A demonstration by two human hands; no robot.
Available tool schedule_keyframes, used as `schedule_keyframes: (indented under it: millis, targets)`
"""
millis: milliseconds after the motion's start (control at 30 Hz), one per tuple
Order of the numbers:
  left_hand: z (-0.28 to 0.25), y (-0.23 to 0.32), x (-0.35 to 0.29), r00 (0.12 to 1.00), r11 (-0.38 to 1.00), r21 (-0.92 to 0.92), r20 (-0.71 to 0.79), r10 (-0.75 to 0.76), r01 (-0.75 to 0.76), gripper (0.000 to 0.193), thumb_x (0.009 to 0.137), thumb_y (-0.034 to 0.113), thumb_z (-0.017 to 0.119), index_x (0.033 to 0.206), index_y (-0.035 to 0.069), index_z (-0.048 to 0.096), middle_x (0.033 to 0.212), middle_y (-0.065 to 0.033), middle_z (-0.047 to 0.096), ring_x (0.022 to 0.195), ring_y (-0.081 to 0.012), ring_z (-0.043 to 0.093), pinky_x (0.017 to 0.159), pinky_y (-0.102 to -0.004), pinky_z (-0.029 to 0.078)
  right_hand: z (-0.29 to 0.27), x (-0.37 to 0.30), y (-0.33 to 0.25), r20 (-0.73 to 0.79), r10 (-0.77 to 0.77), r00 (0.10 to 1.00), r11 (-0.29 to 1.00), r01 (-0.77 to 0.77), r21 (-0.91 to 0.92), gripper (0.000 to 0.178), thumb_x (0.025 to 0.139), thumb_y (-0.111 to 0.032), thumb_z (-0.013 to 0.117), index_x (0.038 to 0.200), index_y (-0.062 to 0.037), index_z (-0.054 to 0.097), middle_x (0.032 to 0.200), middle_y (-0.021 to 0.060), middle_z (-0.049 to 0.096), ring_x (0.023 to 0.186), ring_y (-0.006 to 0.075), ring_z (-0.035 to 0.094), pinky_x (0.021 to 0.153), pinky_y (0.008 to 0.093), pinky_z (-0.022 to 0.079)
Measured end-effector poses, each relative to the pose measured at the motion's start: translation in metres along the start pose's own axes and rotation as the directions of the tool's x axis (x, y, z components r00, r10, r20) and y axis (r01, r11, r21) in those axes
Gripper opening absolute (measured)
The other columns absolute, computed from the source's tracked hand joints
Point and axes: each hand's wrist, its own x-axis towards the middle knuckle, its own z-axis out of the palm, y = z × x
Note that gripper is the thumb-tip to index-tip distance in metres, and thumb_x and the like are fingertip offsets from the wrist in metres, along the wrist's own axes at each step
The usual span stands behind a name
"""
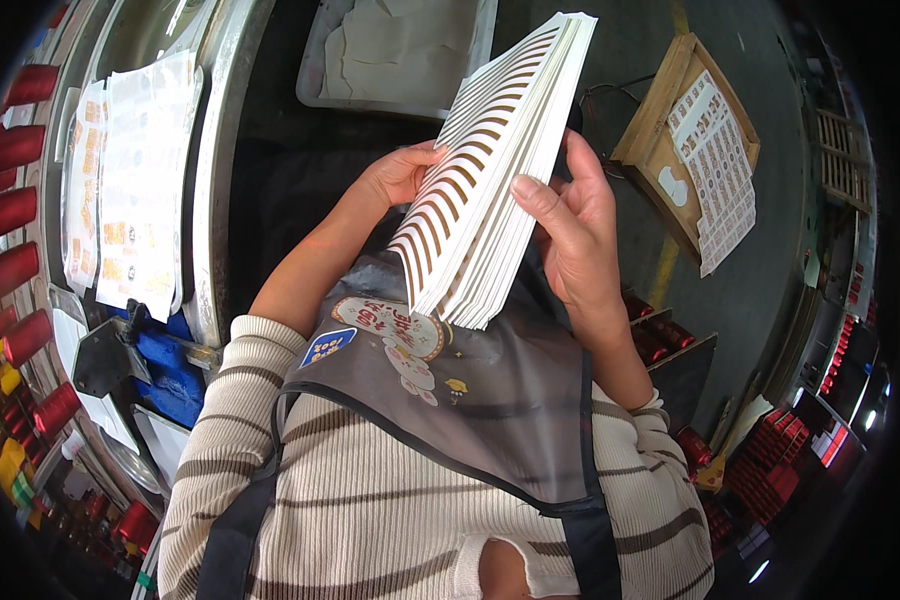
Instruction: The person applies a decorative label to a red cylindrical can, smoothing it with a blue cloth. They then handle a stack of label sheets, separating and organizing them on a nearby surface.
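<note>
A thick stack of white paper sheets [490,190] is held up at a slant in front of my apron, its top sheet printed with curved brown stripes. My left hand [406,172] grips its left edge, with the fingertips hidden behind the paper. On the other side my right hand [575,215] pinches the stack, thumb on the near face and fingers behind. Along the lower and right edges the sheets fan slightly apart.
On the left, printed sheets [145,180] lie on a metal-edged table beside red spools [17,147]. A white bin [470,75] with pale sheets stands ahead. To the right is a wooden tray [635,130] with printed sheets [715,150] hanging over its edge.
</note>
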Motion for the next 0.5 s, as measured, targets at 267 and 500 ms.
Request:
schedule_keyframes:
  millis: [267, 500]
  targets:
    - [-0.0005, 0.0003, 0.0009, 1.000, 1.000, 0.000, 0.018, -0.012, 0.012, 0.046, 0.089, 0.012, 0.066, 0.130, -0.001, 0.052, 0.120, -0.0168, 0.065, 0.106, -0.0259, 0.067, 0.096, -0.0422, 0.053, 0.0004, -0.0003, 0.0001, -0.010, -0.006, 1.000, 1.000, 0.006, 0.000, 0.048, 0.090, 0.000, 0.062, 0.132, 0.0044, 0.040, 0.112, 0.0153, 0.065, 0.098, 0.0156, 0.065, 0.086, 0.0274, 0.051]
    - [-0.0054, 0.0007, 0.0006, 1.000, 0.999, 0.035, 0.021, 0.011, -0.012, 0.048, 0.089, 0.012, 0.065, 0.133, 0.000, 0.050, 0.121, -0.0165, 0.065, 0.107, -0.0260, 0.067, 0.096, -0.0423, 0.053, 0.0044, 0.0007, -0.0032, -0.023, 0.010, 1.000, 1.000, -0.010, 0.010, 0.051, 0.089, -0.002, 0.062, 0.134, 0.0047, 0.038, 0.110, 0.0148, 0.065, 0.096, 0.0147, 0.065, 0.085, 0.0268, 0.051]
